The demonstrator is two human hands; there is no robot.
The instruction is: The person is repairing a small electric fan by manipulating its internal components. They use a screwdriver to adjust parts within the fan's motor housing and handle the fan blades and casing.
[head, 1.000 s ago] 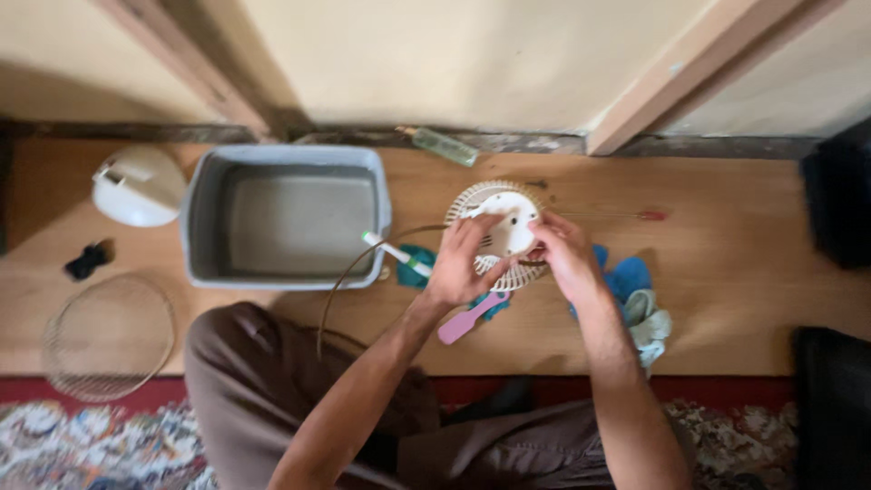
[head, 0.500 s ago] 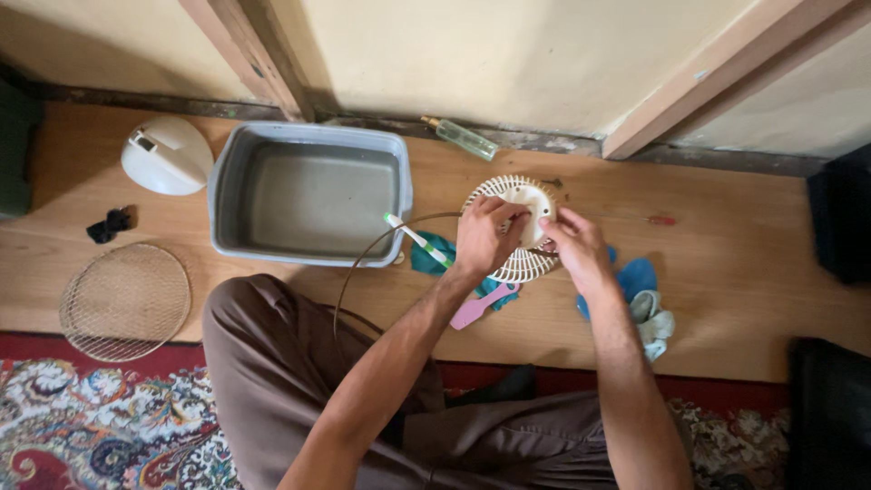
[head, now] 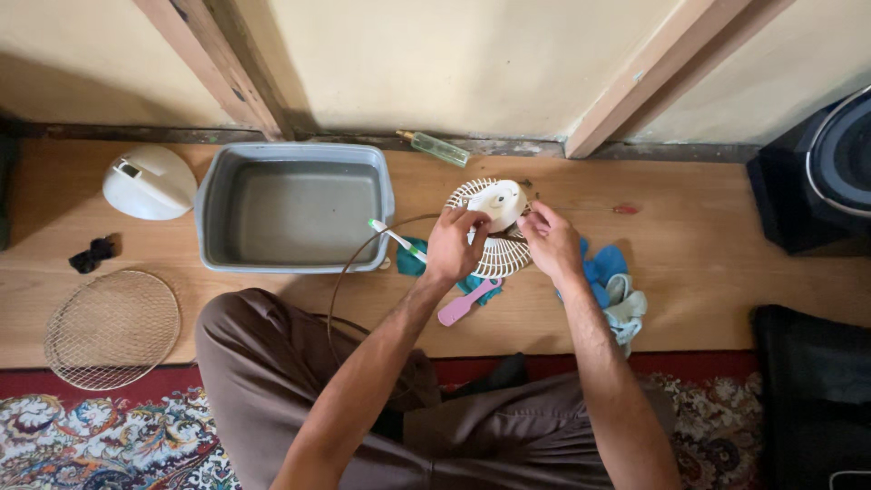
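Far left of the basin: a white domed plastic cover is seen on the wooden board, with a small black piece just below it.
Wire guard: a round metal mesh grille lies flat, left of the basin and below its lower edge.
Basin: a grey rectangular plastic tub with rounded corners is set on the board; no label can be made out on it.
Toothbrush: a white and green brush is laid at the basin's right rim.
Bottle: a small clear greenish bottle lies tilted by the wall, above and right of the basin; a label cannot be told.
Left hand: its fingers are curled over the left edge of the fan grille.
Fan grille: a round white ribbed plastic part with a smooth central disc is held just right of the basin, above the board.
Pink handle: a flat pink plastic piece lies below the grille.
Right hand: its fingertips are pinched on the grille's right rim.
Cloths: blue and pale rags are bunched right of the grille.
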